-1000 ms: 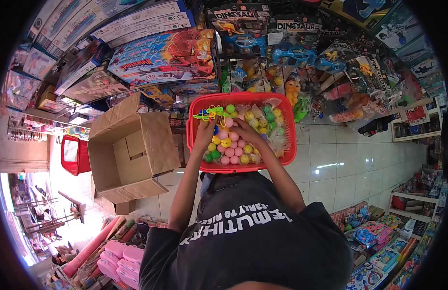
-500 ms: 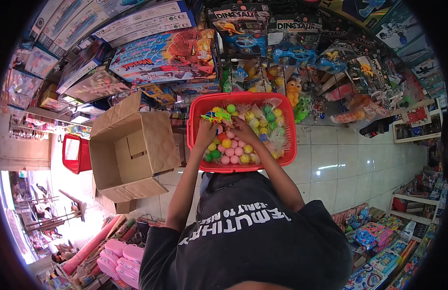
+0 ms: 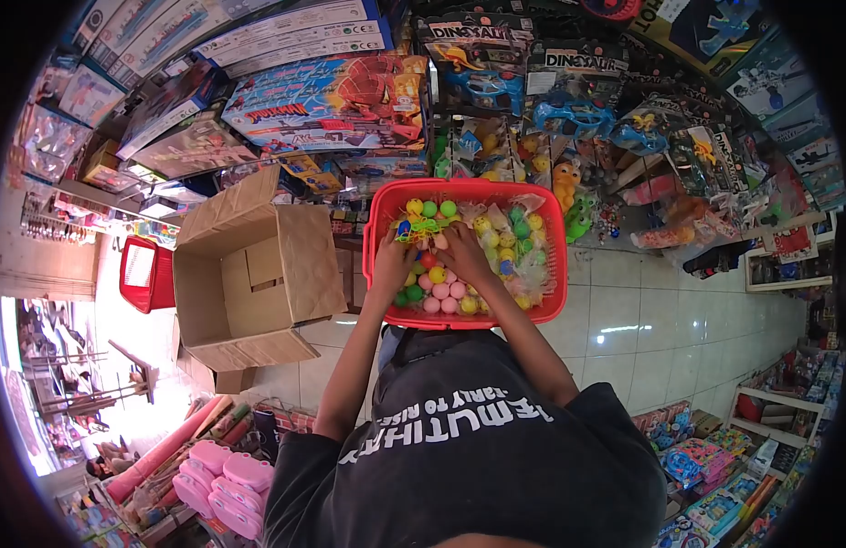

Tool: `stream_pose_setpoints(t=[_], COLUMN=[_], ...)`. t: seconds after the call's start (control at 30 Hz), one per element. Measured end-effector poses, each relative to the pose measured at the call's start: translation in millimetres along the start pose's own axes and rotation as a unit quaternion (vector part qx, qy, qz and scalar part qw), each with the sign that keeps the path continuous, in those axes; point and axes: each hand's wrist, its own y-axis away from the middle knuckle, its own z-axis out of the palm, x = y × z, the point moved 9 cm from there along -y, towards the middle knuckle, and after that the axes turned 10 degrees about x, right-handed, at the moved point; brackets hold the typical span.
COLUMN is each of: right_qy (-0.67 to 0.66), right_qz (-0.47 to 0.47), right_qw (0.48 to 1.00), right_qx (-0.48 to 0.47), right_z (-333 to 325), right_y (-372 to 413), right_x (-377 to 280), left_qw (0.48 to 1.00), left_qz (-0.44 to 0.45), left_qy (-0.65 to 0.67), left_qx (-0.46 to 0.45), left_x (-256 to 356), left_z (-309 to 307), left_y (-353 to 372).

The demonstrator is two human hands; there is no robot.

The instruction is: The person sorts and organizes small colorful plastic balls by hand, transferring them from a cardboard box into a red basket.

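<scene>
A red plastic basket [image 3: 558,306] in front of me holds many small balls: pink balls [image 3: 441,298] near the front, with yellow, green and orange ones around them. On its right side lie balls in clear plastic bags [image 3: 523,239]. Between my hands is a bright yellow-green stringy plastic bundle [image 3: 423,228] with bits of blue; its exact kind is too small to make out. My left hand [image 3: 393,256] is closed on its left side. My right hand [image 3: 465,253] pinches at its right side, the fingertips partly hidden.
An open cardboard box [image 3: 249,288] stands left of the basket, and a smaller red basket [image 3: 146,274] is farther left. Ahead, shelves carry a boxed toy set [image 3: 327,105] and bagged dinosaur toys [image 3: 574,91]. Pink cases [image 3: 227,484] sit low at left.
The view has shifted slightly, so the basket and shelves appear a little lower and to the right. Both hands stay at the yellow-green bundle, which sits slightly lower between them.
</scene>
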Motion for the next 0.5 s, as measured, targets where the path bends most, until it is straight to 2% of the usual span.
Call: stream_pose_setpoints(t=[0.13,0.2,0.23,0.3,0.37,0.43,0.5], right_qy=[0.001,0.016,0.010,0.003,0.007,-0.008,-0.024], right_qz=[-0.005,-0.009,-0.020,-0.031,-0.077,-0.081,-0.083], right_qw=[1.000,1.000,0.999,0.998,0.995,0.995,0.994], right_qx=[-0.006,-0.018,-0.033,-0.047,-0.055,-0.062,-0.069], right_z=[-7,-13,-12,-12,-14,-19,-21], right_y=[5,7,9,11,16,15,15], right_x=[3,4,4,4,-3,-5,-7], left_qw=[0.996,0.998,0.998,0.995,0.996,0.996,0.994], left_qz=[-0.065,-0.004,-0.003,0.094,0.081,0.068,0.048], left_qy=[0.031,0.025,0.026,-0.009,-0.031,-0.053,-0.070], left_qx=[-0.043,-0.057,-0.056,-0.019,-0.022,-0.021,-0.063], left_x=[-23,-14,-12,12,22,18,3], left_z=[10,12,12,7,7,11,24], left_y=[6,8,8,10,13,12,15])
